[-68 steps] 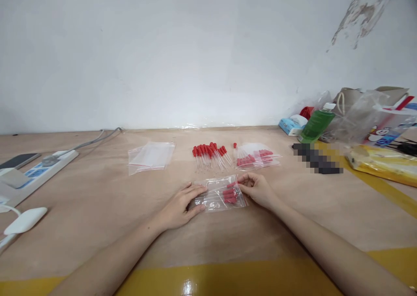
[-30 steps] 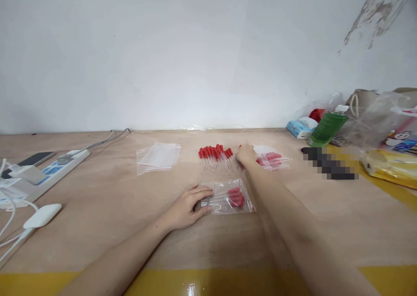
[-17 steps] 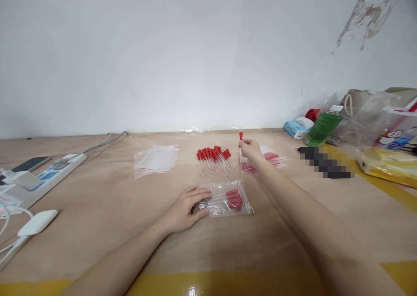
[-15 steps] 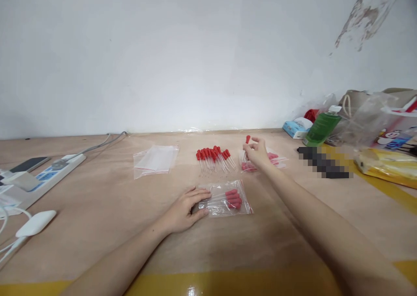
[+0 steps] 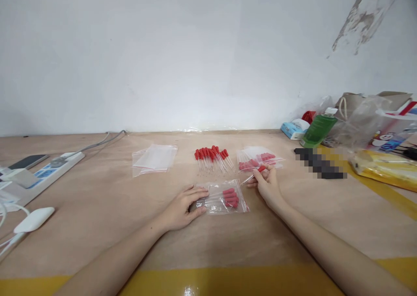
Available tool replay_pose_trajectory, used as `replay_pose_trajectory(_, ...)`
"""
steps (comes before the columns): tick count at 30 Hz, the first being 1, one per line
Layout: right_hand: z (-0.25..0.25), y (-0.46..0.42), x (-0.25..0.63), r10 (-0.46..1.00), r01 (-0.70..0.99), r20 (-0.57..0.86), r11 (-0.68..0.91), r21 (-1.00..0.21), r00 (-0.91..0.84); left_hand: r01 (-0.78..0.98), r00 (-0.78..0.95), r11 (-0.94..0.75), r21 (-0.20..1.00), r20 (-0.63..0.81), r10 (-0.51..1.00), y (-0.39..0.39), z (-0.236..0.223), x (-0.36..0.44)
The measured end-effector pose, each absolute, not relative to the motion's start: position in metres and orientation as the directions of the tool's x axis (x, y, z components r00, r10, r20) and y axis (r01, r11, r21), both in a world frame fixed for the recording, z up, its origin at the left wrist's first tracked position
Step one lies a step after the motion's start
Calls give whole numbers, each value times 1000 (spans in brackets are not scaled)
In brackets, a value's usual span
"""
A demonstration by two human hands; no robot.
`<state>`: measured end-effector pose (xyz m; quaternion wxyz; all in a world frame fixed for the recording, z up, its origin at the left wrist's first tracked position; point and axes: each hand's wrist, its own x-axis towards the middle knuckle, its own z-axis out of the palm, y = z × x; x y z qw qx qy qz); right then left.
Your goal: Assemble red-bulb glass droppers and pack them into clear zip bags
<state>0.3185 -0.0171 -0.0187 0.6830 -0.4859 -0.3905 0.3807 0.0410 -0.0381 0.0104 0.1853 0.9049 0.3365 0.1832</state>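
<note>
My left hand (image 5: 182,205) lies on the left end of a small clear zip bag (image 5: 224,198) that holds several red-bulbed glass droppers, its fingers pressing the bag to the table. My right hand (image 5: 267,184) is just right of the bag, pinched on one red-bulbed dropper (image 5: 254,175) whose glass tip points left towards the bag. Behind the bag lies a row of loose droppers (image 5: 211,157). To its right are filled bags of droppers (image 5: 257,159). A stack of empty zip bags (image 5: 153,158) lies to the left.
A power strip (image 5: 42,174) with cables, a phone (image 5: 22,161) and a white charger (image 5: 32,219) sit at the left. At the right stand a green bottle (image 5: 317,128), a tissue pack (image 5: 293,128), plastic bags and a yellow package (image 5: 384,165). Yellow tape runs along the near table edge (image 5: 208,281).
My right hand reached to the far droppers, lifted one and brought it back down beside the bag. My left hand stayed on the bag.
</note>
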Motion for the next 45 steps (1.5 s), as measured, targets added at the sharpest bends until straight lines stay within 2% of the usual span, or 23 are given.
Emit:
replay_pose_trajectory(3,-16,-22,312,928,-288,67,182,-940,366,536,711,-713,452,214,670,-38,9,41)
replay_pose_trajectory(7,-11,-33,305,986,-365,23,83,-927,166,539,707,-716,444,224,671,-38,7,41)
replay_pose_trajectory(13,-6,-42,310,996,-111,88,86,-990,-15,590,668,-672,447,197,717,-40,8,40)
replay_pose_trajectory(20,-14,-32,315,971,65,44,61,-996,-237,582,674,-679,447,202,711,-40,7,41)
replay_pose_trajectory(23,-16,-30,310,978,125,37,64,-990,-207,582,673,-680,446,205,710,-40,8,41)
replay_pose_trajectory(29,-16,-28,295,994,83,91,96,-992,-61,589,671,-679,439,202,713,-41,8,41)
replay_pose_trajectory(33,-19,-27,290,988,240,145,129,-962,52,577,679,-690,437,213,703,-41,8,42)
replay_pose_trajectory(37,-17,-30,293,986,238,122,146,-960,-111,580,682,-691,432,207,702,-41,9,42)
replay_pose_trajectory(39,-14,-32,296,986,221,111,136,-966,-123,576,686,-696,428,210,697,-41,10,42)
replay_pose_trajectory(43,-5,-32,302,976,284,155,107,-953,153,559,723,-728,396,197,662,-42,12,42)
replay_pose_trajectory(45,-3,-31,302,988,300,108,71,-951,109,566,736,-740,363,182,652,-42,13,42)
